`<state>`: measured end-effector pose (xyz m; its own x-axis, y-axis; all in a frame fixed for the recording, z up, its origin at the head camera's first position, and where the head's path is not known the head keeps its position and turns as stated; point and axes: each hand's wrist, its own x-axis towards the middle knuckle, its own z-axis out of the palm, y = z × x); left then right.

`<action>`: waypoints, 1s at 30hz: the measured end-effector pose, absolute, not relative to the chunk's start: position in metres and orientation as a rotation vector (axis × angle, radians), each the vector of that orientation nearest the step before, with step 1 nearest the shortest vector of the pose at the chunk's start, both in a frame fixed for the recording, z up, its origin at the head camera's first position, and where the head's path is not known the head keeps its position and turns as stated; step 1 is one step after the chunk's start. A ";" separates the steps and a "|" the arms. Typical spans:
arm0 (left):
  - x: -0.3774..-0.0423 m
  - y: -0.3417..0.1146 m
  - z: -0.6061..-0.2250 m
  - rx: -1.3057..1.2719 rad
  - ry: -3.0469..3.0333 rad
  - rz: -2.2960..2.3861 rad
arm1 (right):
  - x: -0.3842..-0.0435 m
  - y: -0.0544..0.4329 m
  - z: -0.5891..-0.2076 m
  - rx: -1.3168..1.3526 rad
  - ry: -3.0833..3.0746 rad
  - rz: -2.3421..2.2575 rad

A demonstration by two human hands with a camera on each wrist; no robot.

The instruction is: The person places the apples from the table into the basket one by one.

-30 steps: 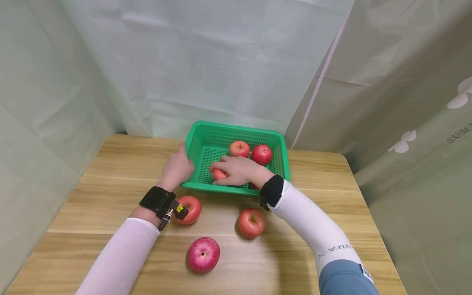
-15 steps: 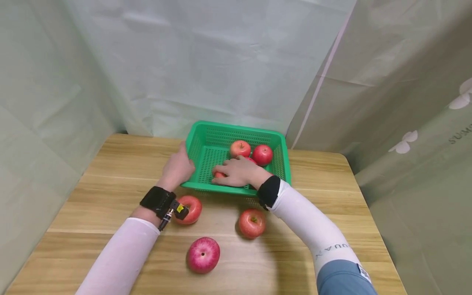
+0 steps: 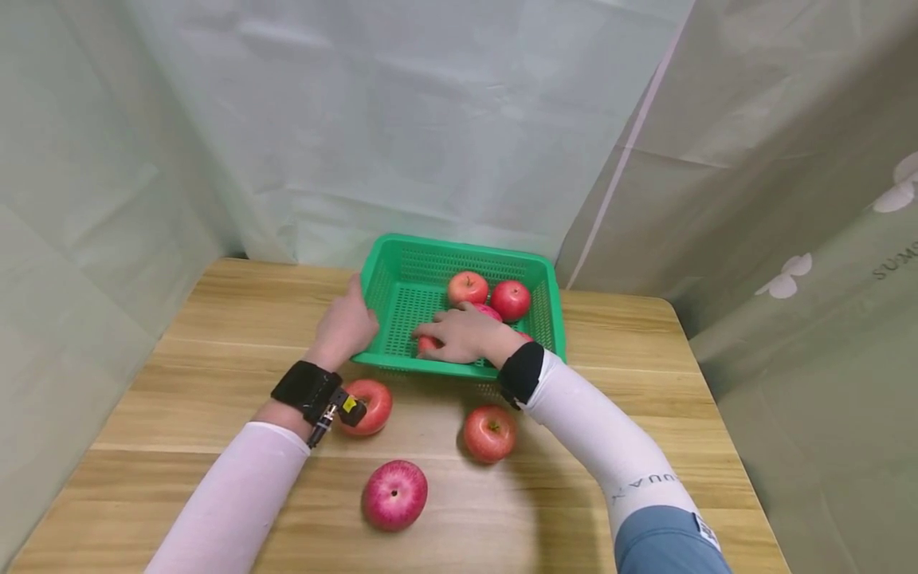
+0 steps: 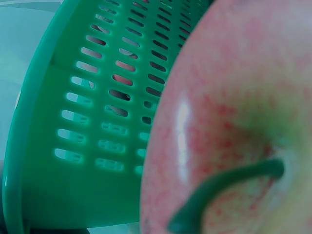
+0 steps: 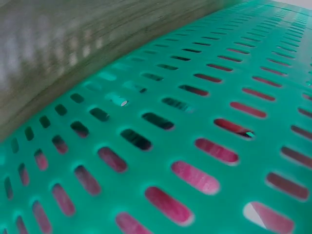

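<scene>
A green plastic basket (image 3: 402, 364) with slotted walls stands at the back of the wooden table. My left hand (image 3: 344, 325) grips its rim at the left front corner. Inside the basket, my right hand (image 3: 462, 335) holds an apple (image 3: 428, 344) from above, most of it hidden under the fingers. Several other apples lie in the basket, among them a pale red apple (image 3: 468, 288) and a deeper red apple (image 3: 511, 300). Slotted basket wall (image 5: 161, 161) fills much of the right wrist view, with pink-red fruit showing through; the right hand is hidden there.
Three apples lie on the table (image 3: 617, 510) before the basket: one apple (image 3: 373, 406) beside my left wrist, a stemmed apple (image 3: 490, 434) near the middle, a pink apple (image 3: 394, 495) closest. Pale curtains (image 3: 430, 135) enclose the back and sides.
My right hand has shifted slightly to the right with the apple under it, and more of a pink apple behind the hand shows. The left hand and the basket have stayed in place.
</scene>
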<state>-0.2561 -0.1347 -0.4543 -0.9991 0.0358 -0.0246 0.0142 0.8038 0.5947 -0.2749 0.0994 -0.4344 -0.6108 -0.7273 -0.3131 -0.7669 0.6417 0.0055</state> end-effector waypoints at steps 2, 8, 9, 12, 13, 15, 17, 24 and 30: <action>-0.256 -0.135 -0.454 0.037 2.951 0.968 | -0.275 0.099 -0.434 -1.212 2.582 0.204; -0.256 -0.135 -0.452 0.040 2.942 0.964 | -0.275 0.099 -0.433 -1.229 2.588 0.211; -0.256 -0.135 -0.452 0.042 2.941 0.967 | -0.275 0.099 -0.433 -1.232 2.589 0.210; -0.256 -0.135 -0.452 0.046 2.945 0.975 | -0.275 0.099 -0.432 -1.229 2.596 0.200; -0.256 -0.135 -0.452 0.047 2.946 0.978 | -0.275 0.099 -0.432 -1.230 2.599 0.197; -0.256 -0.135 -0.453 0.048 2.947 0.982 | -0.275 0.099 -0.432 -1.233 2.605 0.201; -0.256 -0.135 -0.453 0.047 2.946 0.982 | -0.276 0.099 -0.431 -1.236 2.610 0.205; -0.257 -0.134 -0.454 0.049 2.956 0.967 | -0.278 0.101 -0.430 -1.246 2.605 0.183; -0.257 -0.134 -0.455 0.047 2.960 0.956 | -0.278 0.103 -0.427 -1.241 2.609 0.176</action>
<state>-0.2572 -0.1345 -0.4552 -0.9991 0.0384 -0.0201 0.0194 0.8109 0.5849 -0.2776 0.1030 -0.4273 -0.6074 -0.7463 -0.2723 -0.7761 0.6305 0.0031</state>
